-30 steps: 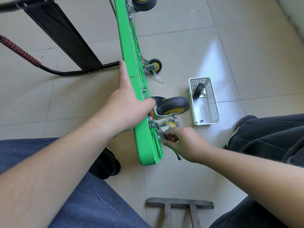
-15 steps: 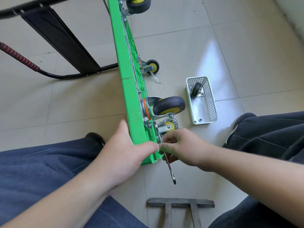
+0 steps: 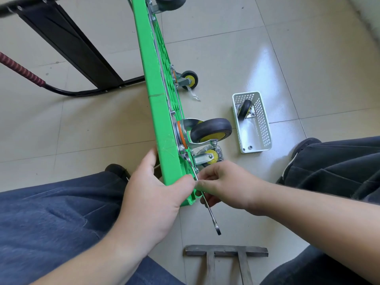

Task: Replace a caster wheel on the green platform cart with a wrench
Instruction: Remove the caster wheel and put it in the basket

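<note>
Pale tiled floor (image 3: pixel 308 58), glossy, light glare near the middle right. Black metal frame (image 3: pixel 67 44) runs slantwise at upper left. Rod with red ribbed grip (image 3: pixel 22 72) comes in from the left edge and joins a bent black tube. Grey metal bracket (image 3: pixel 226 250) lies flat on the tiles at bottom centre, two legs running out of view. Black shoe (image 3: pixel 117 169) pokes from under blue trousers (image 3: pixel 51 212); dark trousers (image 3: pixel 339 167) at right.

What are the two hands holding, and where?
Right hand pinches the wrench mid-shaft. Left hand grips the green cart by its near end edge.
</note>
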